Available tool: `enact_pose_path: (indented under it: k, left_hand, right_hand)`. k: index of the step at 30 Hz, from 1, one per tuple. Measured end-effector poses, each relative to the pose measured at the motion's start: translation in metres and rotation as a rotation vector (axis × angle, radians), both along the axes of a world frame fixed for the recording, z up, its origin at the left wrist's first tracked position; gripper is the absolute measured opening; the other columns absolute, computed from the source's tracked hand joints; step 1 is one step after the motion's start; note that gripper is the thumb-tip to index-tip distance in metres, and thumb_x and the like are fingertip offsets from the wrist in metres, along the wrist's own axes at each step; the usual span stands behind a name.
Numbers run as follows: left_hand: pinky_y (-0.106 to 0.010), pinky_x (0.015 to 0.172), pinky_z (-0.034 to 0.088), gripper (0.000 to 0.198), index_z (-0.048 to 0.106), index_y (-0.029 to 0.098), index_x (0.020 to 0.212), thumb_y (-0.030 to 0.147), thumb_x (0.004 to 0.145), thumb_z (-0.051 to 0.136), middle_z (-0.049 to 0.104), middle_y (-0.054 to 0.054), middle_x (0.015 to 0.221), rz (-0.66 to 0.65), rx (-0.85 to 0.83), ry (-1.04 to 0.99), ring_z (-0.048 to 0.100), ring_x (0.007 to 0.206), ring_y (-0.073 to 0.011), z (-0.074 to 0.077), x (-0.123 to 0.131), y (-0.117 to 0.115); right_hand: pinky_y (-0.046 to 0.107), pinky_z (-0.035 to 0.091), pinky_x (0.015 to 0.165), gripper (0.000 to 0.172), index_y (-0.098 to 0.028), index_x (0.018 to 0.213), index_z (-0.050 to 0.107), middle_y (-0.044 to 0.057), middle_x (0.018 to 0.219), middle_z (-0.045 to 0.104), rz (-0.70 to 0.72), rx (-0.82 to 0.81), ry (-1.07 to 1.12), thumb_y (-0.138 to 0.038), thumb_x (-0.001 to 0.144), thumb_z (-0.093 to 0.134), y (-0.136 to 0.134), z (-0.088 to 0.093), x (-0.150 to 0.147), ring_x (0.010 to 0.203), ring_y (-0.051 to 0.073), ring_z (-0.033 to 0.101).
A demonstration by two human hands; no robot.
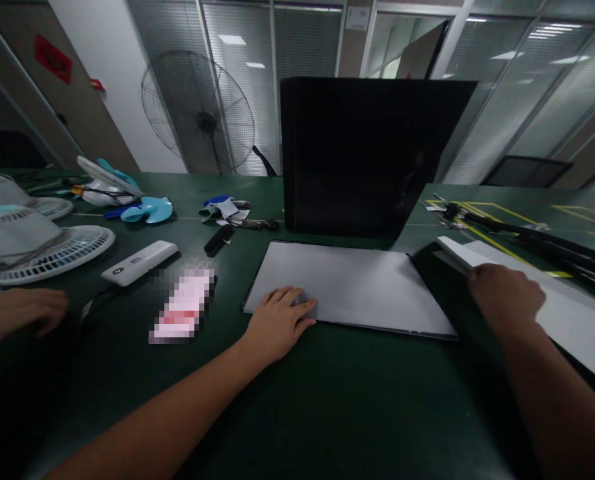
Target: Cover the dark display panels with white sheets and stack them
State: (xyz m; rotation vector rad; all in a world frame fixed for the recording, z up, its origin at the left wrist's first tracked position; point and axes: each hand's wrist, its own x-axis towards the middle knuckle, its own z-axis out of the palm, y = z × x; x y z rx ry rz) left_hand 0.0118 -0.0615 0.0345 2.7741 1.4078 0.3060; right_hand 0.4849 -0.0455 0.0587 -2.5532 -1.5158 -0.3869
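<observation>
On the green desk [357, 393] in front of us lies a flat, dark-edged panel [372, 287] with a pale face turned up. Our left grip [277, 320] rests palm down at the panel's near left corner, the fingers loosely spread and the thumb apart from them, with the panel under the fingertips and most of it reaching away to the right. We see a grey patch by those fingers but cannot tell whether it is a shadow or an object. Our right grip [507, 300] is narrow, its fingers curled round the near edge of a white sheet [577, 327] to the right of the panel; the sheet runs from that hand out toward the right, slightly raised at its left end, and the panel lies to the left of the hand, apart from it. Just behind the panel a large black screen [362, 153] stands upright. To the left of our left grip we have a pink, pixel-blurred rectangle [184, 307], a white device [141, 263] beyond it and a small black object [218, 239] nearer the panel. Another person's hand [27, 312] rests at the left edge. White fan housings [20, 233] and light blue blades [150, 210] lie farther left on the desk, while a big caged fan [197, 110] stands past the far edge, before glazed partitions [307, 40]. On our far right, long black strips [542, 233] lie beyond the white sheet.
</observation>
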Motion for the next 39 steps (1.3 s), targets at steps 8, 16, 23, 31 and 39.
enact_pose_path:
  k: [8,16,23,31,39]
  left_hand:
    - [-0.057,0.120,0.031,0.047,0.056,0.031,0.143,0.050,0.101,0.050,0.051,-0.010,0.153,0.030,-0.028,-0.047,0.044,0.144,-0.0331,-0.002,-0.002,-0.001]
    - [-0.058,0.122,0.025,0.050,0.055,0.029,0.144,0.052,0.099,0.052,0.048,-0.010,0.155,0.020,-0.052,-0.098,0.039,0.147,-0.0320,-0.005,-0.005,0.004]
    - [-0.057,0.122,0.026,0.050,0.055,0.029,0.142,0.054,0.099,0.050,0.049,-0.009,0.154,0.014,-0.048,-0.102,0.041,0.146,-0.0312,-0.005,-0.006,0.005]
    - [-0.053,0.121,0.031,0.092,0.022,0.014,0.157,0.053,0.087,0.067,0.022,-0.022,0.166,0.149,0.011,-0.227,0.019,0.155,-0.0369,-0.015,-0.002,0.005]
    - [-0.062,0.121,0.024,0.086,0.044,0.016,0.149,0.070,0.084,0.062,0.024,-0.020,0.166,0.189,0.068,-0.127,0.015,0.154,-0.0431,-0.014,-0.008,0.007]
  right_hand:
    - [0.038,0.049,0.069,0.044,-0.021,0.106,0.072,0.014,0.097,0.073,0.358,-0.108,-0.150,-0.041,0.102,0.033,-0.018,0.024,-0.160,0.081,0.029,0.070]
    - [0.039,0.055,0.079,0.042,-0.023,0.121,0.067,0.011,0.117,0.072,0.831,-0.188,-0.135,-0.037,0.104,0.032,-0.026,-0.008,-0.212,0.098,0.026,0.069]
    - [0.057,0.054,0.088,0.071,-0.012,0.134,0.061,0.024,0.133,0.063,0.561,-0.112,-0.088,-0.066,0.099,0.028,-0.022,-0.022,-0.201,0.115,0.038,0.063]
    - [0.053,0.039,0.116,0.062,-0.021,0.146,0.056,0.009,0.152,0.051,1.018,-0.247,0.090,-0.059,0.100,0.041,-0.039,-0.012,-0.226,0.140,0.031,0.047]
    - [0.050,0.029,0.123,0.072,-0.026,0.163,0.025,0.005,0.167,0.026,1.092,-0.259,0.368,-0.061,0.101,0.038,-0.031,-0.015,-0.221,0.151,0.025,0.030]
